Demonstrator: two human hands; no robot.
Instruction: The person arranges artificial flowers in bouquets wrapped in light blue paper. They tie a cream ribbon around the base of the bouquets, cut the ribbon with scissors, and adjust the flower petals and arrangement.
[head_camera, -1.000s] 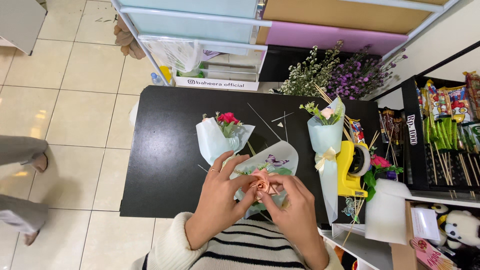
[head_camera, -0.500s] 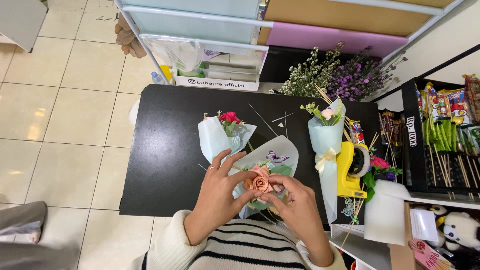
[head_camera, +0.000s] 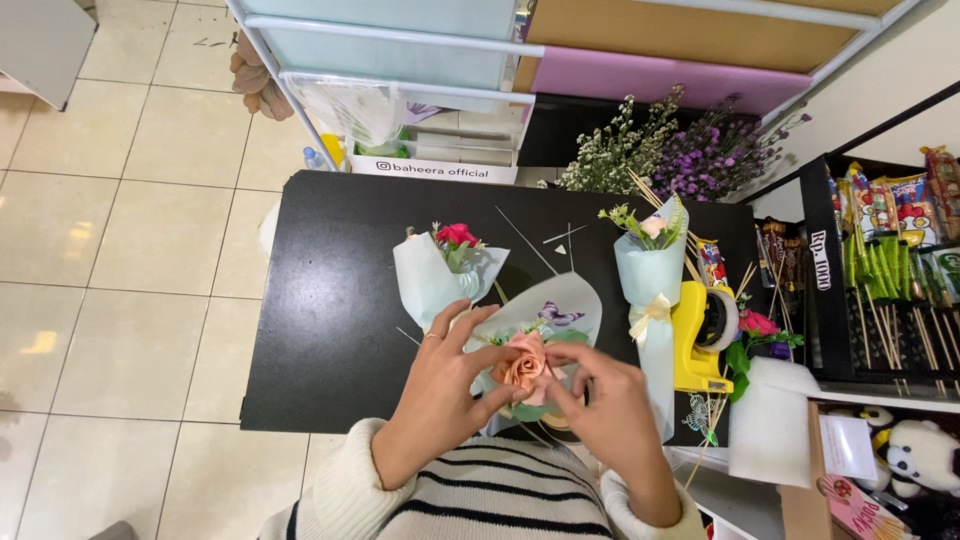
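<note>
Setting: we stand over a black desk (head_camera: 330, 300) on a pale tiled floor (head_camera: 130, 250), with shelves of coloured paper beyond its far edge.
Left hand (head_camera: 440, 385): we close our thumb and fingers loosely around the left side of a peach rose (head_camera: 522, 366), gripping it.
Right hand (head_camera: 610, 415): we pinch the rose's right side with our fingertips.
Rose: it sits near the desk's near edge, on a pale blue wrapping sheet (head_camera: 560, 305) with a purple butterfly.
Left of it: a small wrapped bouquet with red flowers (head_camera: 442, 270) lies mid-desk.
Right of it: a taller pale blue bouquet (head_camera: 650, 275) with a cream bow.
Right edge: a yellow tape dispenser (head_camera: 700, 335).
Far right corner: white and purple dried flowers (head_camera: 670, 150).
</note>
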